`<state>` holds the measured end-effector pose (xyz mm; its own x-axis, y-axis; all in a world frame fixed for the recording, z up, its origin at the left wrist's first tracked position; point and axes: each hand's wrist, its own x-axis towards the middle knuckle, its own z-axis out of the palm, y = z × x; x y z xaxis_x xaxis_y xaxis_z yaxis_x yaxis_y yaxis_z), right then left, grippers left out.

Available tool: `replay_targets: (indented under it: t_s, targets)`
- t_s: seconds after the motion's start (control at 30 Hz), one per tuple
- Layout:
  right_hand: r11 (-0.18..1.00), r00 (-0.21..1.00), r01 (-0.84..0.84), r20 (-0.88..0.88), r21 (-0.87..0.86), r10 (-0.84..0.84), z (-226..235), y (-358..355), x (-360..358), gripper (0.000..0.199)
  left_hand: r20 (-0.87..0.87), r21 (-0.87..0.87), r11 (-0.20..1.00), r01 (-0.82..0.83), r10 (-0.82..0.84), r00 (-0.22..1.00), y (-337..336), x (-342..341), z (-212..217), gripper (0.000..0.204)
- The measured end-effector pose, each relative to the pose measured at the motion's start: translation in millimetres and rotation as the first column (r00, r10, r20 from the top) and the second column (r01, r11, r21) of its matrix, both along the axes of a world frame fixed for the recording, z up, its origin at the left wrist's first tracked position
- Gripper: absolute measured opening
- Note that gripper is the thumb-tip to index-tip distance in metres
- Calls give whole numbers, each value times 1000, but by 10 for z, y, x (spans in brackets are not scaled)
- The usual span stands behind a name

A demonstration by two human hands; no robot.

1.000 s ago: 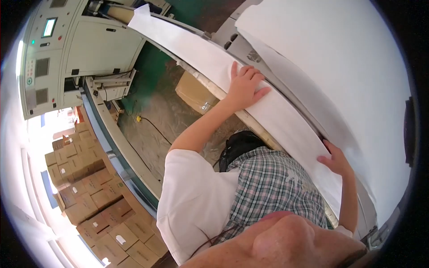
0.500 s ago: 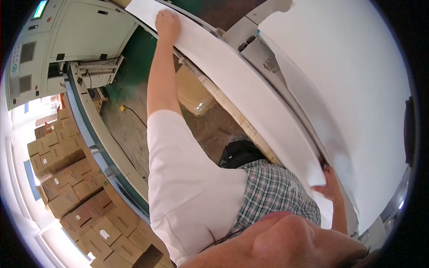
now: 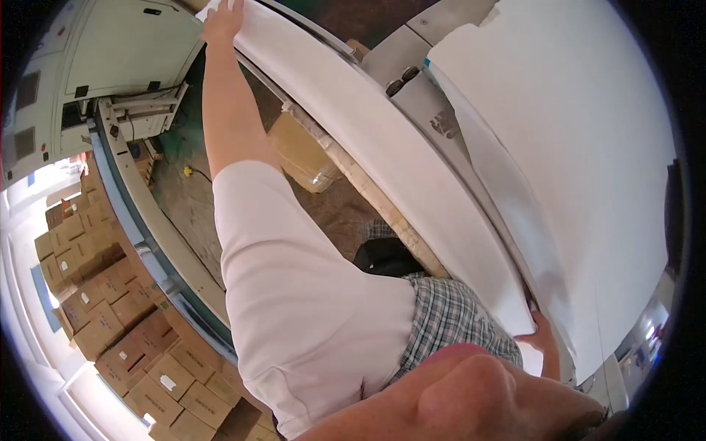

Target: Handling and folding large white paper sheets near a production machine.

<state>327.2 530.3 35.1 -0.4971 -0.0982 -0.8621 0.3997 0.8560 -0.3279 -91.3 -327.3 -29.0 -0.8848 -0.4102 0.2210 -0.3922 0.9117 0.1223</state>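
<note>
A long white sheet strip (image 3: pixel 382 140) lies along a narrow machine ledge, curving from the far left down to my right side. At its far end my left hand (image 3: pixel 223 22) rests on the strip with fingers stretched out, the tips close to the picture's upper edge. My right hand (image 3: pixel 540 336) is at the near end, thumb and fingers closed around the strip's edge; part of that grip is hidden. Beyond the strip, a big white sheet (image 3: pixel 566 154) hangs in a broad curve over grey machine parts (image 3: pixel 423 95).
A padded bar (image 3: pixel 353 158) runs along the ledge in front of me. On the floor lies a tan carton (image 3: pixel 301 154). To the left stand a pale machine cabinet (image 3: pixel 125 51), a long rail (image 3: pixel 140 198) and stacked cardboard boxes (image 3: pixel 147 353).
My left hand has moved farther out and left along the strip, its fingers straightening from a curled shape. My right hand has shifted slightly down. The view has shifted a little.
</note>
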Motion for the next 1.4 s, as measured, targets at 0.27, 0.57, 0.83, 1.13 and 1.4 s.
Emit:
replay_targets:
  t_s: [0.27, 0.57, 0.83, 1.13, 1.4]
  targets:
    - [966, 991, -93, -120, -242, 65, -62, -1739, -1106, 58, -345, -139, 876, 461, -480, 807, 1331, 884, 360, 45]
    - [808, 944, -253, -320, -533, 84, -152, -2194, -1506, 62, -179, 132, 504, 854, -835, 521, 3639, 2607, 568, 42]
    - [815, 991, 101, -16, -570, -133, -284, -902, -543, 49, -101, 222, 382, 897, -906, 411, 3997, 2786, 413, 46]
    - [33, 248, 843, 334, -537, -910, -726, -326, 476, 48, -390, 583, 572, 577, -426, 816, 3773, 1660, 485, 23]
    - [-71, 81, 796, 223, -601, -971, -919, -349, 470, 50, -482, 867, 109, 487, -69, 874, 3773, 377, -151, 31]
